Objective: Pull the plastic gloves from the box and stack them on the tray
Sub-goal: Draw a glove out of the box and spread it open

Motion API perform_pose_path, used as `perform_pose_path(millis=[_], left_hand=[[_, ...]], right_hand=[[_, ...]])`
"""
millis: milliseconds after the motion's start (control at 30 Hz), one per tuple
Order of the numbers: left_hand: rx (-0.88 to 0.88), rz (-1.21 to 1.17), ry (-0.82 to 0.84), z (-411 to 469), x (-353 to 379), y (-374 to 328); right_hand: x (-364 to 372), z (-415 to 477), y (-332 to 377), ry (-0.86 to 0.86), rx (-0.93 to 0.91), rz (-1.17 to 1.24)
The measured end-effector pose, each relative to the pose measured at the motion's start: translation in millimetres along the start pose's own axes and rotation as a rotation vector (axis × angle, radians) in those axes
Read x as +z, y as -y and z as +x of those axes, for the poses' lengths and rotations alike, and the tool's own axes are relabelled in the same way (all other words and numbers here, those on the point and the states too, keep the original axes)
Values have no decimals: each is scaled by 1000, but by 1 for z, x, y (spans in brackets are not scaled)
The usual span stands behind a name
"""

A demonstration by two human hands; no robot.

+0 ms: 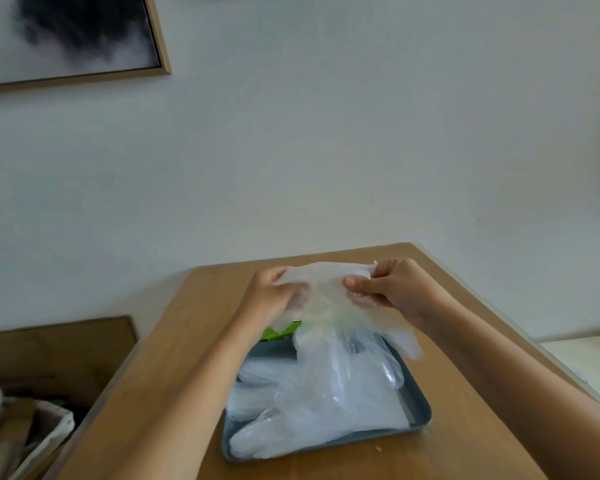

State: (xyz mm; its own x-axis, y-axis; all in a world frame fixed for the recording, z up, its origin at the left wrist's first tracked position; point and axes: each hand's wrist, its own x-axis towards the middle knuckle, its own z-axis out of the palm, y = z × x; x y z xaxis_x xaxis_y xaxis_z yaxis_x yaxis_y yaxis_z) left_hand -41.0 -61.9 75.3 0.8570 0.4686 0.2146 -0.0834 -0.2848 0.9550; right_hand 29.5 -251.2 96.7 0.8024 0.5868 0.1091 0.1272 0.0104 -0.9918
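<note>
Grey tray (421,408) holds stacked clear gloves (312,410); green box (278,332) just behind it. Above the tray, left hand (269,299) and right hand (395,289) each pinch one held glove (326,289), stretched between them.

Head-worn view, down onto tray (424,414)

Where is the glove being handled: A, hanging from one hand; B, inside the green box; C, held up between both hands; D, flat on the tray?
C: the left hand and right hand both grip the plastic glove, held above the tray.
</note>
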Motion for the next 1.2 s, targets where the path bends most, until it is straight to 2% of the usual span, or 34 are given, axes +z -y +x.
perform_pose_path(millis=[67,167,333,467,500,567,667,733,800,867,1000,1067,1133,1167,1200], left_hand=[[26,22,19,1,3,6],[89,52,-79,4,10,13],[25,-21,-99,18,15,26],[18,134,-74,31,16,40],[12,161,-71,34,16,41],[5,148,-92,40,15,43],[-21,38,-190,49,13,41],[-32,16,-212,53,11,38],[-39,89,-155,57,8,36],[-61,142,-29,57,5,30],[-114,184,250,41,11,1],[-109,201,322,36,10,-11],[-97,260,372,32,8,-18],[-96,288,395,31,7,-21],[-95,309,419,30,6,-23]], right_hand=[[2,6,-3,-11,19,-50],[4,16,-10,-45,20,-168],[-3,30,-21,-112,-14,-301],[-19,49,-33,-138,17,-7],[-26,55,-37,-164,21,0],[-43,65,-49,-239,12,-130],[-81,80,-78,-373,65,-551],[-99,84,-98,-374,122,-755],[-111,87,-115,-393,146,-876],[-118,88,-124,-410,186,-970],[-122,87,-119,-305,306,-1124],[-114,83,-101,-351,226,-1222],[-96,70,-67,-380,13,-967],[-83,60,-44,-310,-96,-760],[-69,48,-23,-165,-156,-576]])
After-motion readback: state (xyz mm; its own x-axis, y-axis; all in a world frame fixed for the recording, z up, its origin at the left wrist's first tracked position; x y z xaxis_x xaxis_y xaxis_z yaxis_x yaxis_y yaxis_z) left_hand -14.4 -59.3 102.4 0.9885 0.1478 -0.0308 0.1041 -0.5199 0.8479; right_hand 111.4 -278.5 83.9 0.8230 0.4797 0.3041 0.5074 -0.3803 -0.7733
